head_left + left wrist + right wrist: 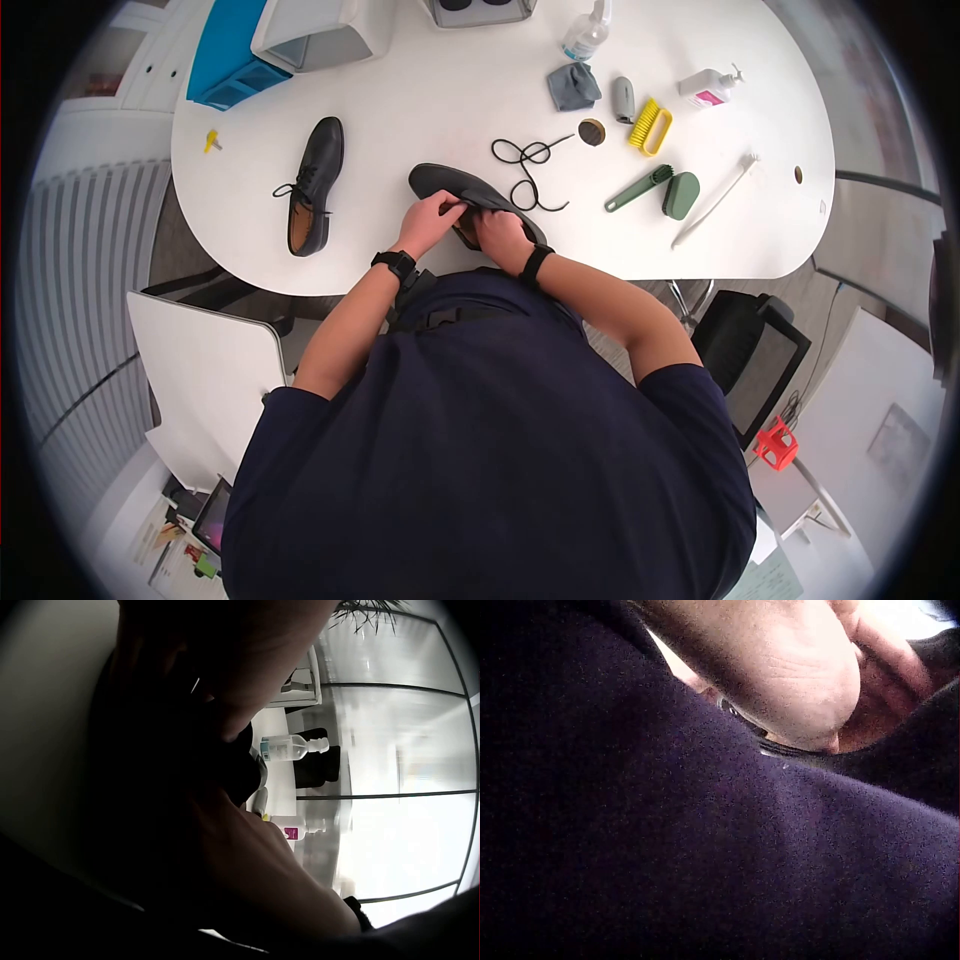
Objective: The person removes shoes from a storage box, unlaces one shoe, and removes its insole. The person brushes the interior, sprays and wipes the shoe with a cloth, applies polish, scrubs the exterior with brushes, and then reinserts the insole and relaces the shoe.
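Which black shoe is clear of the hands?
The laced shoe at the head view's left, standing by itself. The left hand and right hand are both on the other shoe, which is beside the loose black lace.

Dark fabric [705, 840] takes up most of the right wrist view, left and below. The right hand [787, 675] fills the upper centre, at the brown-lined opening of a dark shoe [922, 742]; further fingers [892, 656] show beyond, owner undetermined. A black band [739, 716], mostly hidden, appears under the hand.
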A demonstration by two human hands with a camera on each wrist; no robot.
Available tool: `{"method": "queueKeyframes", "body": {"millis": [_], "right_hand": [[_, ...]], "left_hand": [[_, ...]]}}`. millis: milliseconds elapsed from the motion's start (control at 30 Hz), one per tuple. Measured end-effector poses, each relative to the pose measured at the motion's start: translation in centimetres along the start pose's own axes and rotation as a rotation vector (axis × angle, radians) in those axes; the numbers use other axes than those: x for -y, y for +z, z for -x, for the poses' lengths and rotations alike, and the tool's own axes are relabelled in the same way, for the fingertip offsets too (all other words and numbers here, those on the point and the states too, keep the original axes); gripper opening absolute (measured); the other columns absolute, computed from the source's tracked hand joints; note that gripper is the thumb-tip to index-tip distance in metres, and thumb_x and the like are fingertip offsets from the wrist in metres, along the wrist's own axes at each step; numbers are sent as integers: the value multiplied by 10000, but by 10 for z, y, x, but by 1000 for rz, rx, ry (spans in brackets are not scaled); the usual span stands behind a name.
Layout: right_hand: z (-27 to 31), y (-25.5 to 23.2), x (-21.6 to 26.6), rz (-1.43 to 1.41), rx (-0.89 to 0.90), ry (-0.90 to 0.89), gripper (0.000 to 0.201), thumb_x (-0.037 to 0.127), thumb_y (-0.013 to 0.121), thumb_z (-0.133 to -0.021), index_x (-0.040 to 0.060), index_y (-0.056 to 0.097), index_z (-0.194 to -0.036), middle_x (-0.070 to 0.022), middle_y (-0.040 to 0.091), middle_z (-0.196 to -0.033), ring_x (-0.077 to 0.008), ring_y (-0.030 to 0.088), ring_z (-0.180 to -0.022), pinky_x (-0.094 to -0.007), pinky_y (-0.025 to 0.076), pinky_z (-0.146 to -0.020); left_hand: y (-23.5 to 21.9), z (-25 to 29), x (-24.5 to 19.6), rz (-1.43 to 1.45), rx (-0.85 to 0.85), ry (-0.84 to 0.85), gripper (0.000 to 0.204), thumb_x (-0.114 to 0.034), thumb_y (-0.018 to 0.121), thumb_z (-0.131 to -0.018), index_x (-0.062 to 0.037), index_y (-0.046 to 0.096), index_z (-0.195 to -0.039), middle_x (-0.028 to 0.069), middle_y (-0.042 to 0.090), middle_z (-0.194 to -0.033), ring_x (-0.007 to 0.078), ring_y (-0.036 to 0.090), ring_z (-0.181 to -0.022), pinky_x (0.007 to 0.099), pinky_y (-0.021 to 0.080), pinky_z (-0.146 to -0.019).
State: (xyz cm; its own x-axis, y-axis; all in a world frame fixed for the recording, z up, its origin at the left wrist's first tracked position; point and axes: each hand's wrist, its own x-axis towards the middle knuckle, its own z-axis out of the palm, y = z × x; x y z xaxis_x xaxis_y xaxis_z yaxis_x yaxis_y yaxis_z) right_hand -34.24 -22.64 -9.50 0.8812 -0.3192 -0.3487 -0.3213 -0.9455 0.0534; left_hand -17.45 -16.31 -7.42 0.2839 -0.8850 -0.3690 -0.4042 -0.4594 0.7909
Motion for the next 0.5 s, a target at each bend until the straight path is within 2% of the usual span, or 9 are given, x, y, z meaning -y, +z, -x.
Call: {"method": "queueKeyframes", "body": {"millis": [100,233,300,400,500], "right_hand": [[1,-10,1,96,-57,-64,265,195,543,-867,19,662,-1026,-125,639,-976,-238,649,-830,-391,509,-456],[-10,8,2,85,-130,-7,242,186,555,-852,21,669,-988,-111,647,-935,-227,649,-821,-355,504,-479],[-12,11,-9,-63,-212,-24,201,170,560,-836,33,671,-933,-104,655,-905,-203,653,-785,-321,497,-508],[-6,12,-10,-100,-309,-11,143,144,575,-811,54,675,-861,-91,661,-859,-191,660,-751,-300,494,-531],[-8,10,-4,-126,-247,-38,103,125,594,-793,74,683,-806,-76,668,-827,-191,667,-737,-309,488,-524]], "left_hand": [[-2,0,-4,-27,-16,1,268,-324,648,-883,-70,660,-967,88,705,-859,235,679,-803,332,509,-700],[-3,0,-5,-71,-9,-8,277,-335,614,-901,-69,655,-966,94,697,-834,259,663,-756,347,498,-669],[-3,-1,-8,-92,-19,-7,281,-339,602,-908,-69,654,-965,97,694,-826,267,657,-745,352,494,-661],[-2,2,-10,-78,-32,2,282,-336,582,-920,-67,651,-964,101,689,-811,272,651,-731,359,489,-651],[0,3,-8,-74,-25,-15,264,-304,571,-936,-59,641,-1006,111,681,-831,270,651,-751,352,487,-665]]}}
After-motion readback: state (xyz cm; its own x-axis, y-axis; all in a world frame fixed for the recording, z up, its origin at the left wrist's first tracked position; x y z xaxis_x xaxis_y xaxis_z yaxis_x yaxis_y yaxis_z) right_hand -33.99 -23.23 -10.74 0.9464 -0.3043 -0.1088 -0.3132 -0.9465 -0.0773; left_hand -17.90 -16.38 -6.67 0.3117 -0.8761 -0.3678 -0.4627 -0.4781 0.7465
